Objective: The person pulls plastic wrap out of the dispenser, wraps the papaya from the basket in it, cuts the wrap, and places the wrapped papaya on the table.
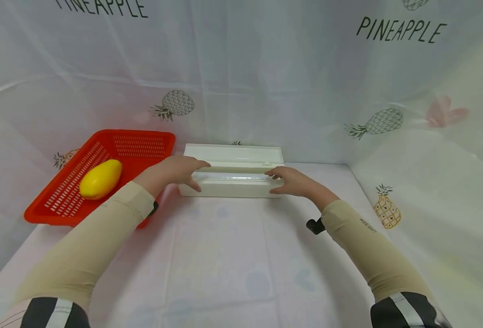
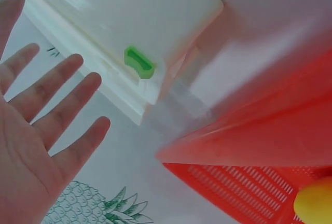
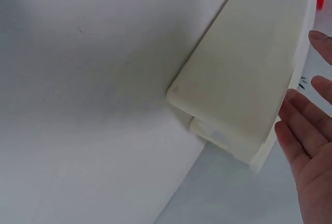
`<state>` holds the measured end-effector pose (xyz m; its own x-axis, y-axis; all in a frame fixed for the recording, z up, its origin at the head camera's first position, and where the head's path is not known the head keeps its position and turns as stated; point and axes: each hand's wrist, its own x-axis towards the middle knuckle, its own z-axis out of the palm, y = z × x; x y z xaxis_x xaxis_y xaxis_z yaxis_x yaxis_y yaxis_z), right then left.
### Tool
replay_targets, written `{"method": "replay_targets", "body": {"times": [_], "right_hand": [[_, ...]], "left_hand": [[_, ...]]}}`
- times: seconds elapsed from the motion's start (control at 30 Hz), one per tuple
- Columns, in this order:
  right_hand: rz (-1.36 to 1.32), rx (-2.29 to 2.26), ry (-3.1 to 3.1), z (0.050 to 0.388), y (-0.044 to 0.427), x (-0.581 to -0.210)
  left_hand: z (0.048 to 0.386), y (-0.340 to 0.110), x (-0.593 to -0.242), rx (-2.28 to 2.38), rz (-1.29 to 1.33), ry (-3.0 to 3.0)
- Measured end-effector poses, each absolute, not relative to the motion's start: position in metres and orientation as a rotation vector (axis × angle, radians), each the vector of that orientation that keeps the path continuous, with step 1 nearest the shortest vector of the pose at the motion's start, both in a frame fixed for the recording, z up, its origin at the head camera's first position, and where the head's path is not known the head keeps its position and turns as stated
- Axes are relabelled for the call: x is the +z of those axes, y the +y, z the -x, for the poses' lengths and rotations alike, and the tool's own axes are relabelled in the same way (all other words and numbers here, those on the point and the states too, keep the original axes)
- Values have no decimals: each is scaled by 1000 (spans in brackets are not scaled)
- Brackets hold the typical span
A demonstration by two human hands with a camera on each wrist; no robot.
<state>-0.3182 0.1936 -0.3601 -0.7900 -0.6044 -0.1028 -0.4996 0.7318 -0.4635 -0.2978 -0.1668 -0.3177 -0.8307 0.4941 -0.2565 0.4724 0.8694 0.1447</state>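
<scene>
Tabletop (image 1: 225,264): yellow fruit (image 1: 101,179) in red basket (image 1: 144,146), film (image 1: 234,177) in white box (image 1: 231,188)

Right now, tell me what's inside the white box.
The white box holds what looks like clear wrap. Its front wall hides the wrap's underside; the right hand partly blocks the right end.

Soft, diffuse light, faint shadows on the tablecloth (image 1: 233,255), a dimmer, greyer right wrist view.

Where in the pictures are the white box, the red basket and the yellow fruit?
White box (image 1: 233,189): head view, its front wall.
Red basket (image 1: 139,146): head view, its back wall.
Yellow fruit (image 1: 100,179): head view, its middle.
</scene>
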Motion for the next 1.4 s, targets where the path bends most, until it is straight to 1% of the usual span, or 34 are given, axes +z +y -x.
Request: {"method": "replay_targets", "body": {"times": [0.3,0.53,0.67,0.93,1.4], "right_hand": [[828,-654,2732,331,194,-357],[883,-731,2742,344,195,-357],[880,-721,2733,350,197,-356],[787,-763,2640,360,195,-351],[694,-957,2558,372,200,-354]], "left_hand": [[308,-166,-314,259,-710,2731],[320,-167,-318,410,-675,2735],[326,-168,-322,429,-715,2744],[335,-168,-333,424,-617,2690],[337,-178,-335,367,-645,2645]]}}
